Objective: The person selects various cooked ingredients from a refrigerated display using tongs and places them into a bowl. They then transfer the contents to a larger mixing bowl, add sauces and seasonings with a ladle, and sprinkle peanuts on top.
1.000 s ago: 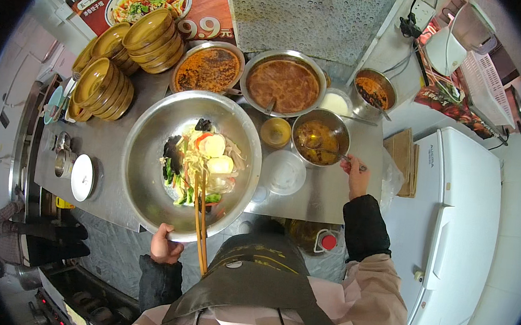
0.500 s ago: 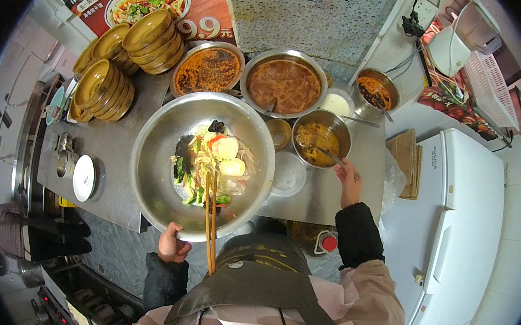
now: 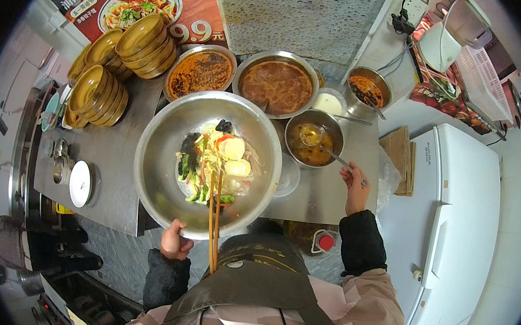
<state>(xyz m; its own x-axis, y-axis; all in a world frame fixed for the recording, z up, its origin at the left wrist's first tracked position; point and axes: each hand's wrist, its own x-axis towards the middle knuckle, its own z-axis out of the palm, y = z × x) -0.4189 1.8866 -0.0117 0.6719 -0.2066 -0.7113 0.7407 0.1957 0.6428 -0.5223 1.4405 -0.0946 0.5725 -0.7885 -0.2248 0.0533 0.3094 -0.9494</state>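
Note:
My left hand (image 3: 176,241) is closed on the near rim of a wide metal mixing bowl (image 3: 156,152), held in front of me and overlapping the counter's edge. Inside lie shredded vegetables (image 3: 203,169), dark pieces of fungus and pale yellow round slices (image 3: 232,148). A pair of wooden chopsticks (image 3: 213,220) rests in the food, their ends sticking out over the near rim. On the right, my right hand (image 3: 355,188) grips the handle of a metal ladle (image 3: 336,158). Its cup, with yellowish liquid in it, is inside a steel pot (image 3: 337,132) of yellow-brown liquid.
Behind the bowl stand a pan of red chili sauce (image 3: 201,72) and a pan of brown sauce (image 3: 277,87). Stacked brown bowls (image 3: 98,93) and a white dish (image 3: 81,183) are at left. A small chili pot (image 3: 368,88) and a white freezer (image 3: 459,244) are at right.
The ladle's cup has come up into sight in the steel pot, with liquid in it. The mixing bowl has shifted slightly right relative to the counter; my left hand keeps its hold.

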